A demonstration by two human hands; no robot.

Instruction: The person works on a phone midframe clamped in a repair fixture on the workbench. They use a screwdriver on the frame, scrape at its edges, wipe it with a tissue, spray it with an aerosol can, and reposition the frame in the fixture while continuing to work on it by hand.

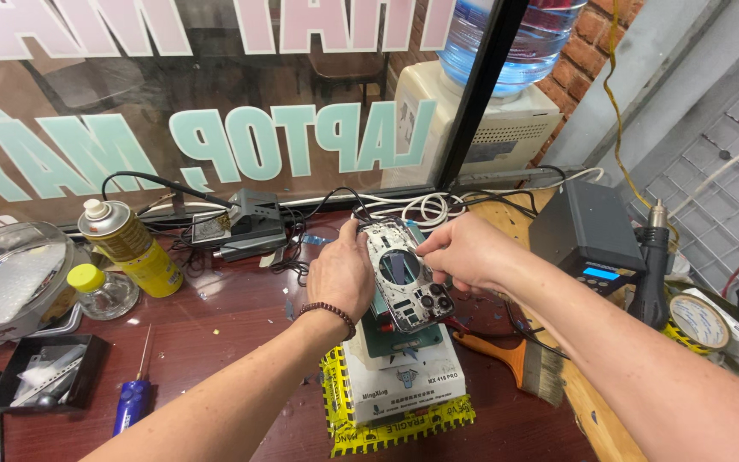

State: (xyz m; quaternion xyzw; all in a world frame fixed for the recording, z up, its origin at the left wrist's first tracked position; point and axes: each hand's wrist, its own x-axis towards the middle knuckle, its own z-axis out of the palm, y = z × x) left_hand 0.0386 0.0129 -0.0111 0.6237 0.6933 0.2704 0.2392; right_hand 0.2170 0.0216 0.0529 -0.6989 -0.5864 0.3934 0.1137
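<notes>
Phone frame (405, 278) | between both grips | left hand (341, 275) grasps edge | right hand (462, 252) pinches top

Both hands hold a stripped phone frame (405, 278) upright over a white box (404, 376) on the dark red table (233, 342). The left hand (341, 272) grips its left edge; the right hand (464, 252) pinches its upper right edge. A yellow spray can (126, 244), a blue screwdriver (134, 398) and a paintbrush (515, 364) lie nearby.
</notes>
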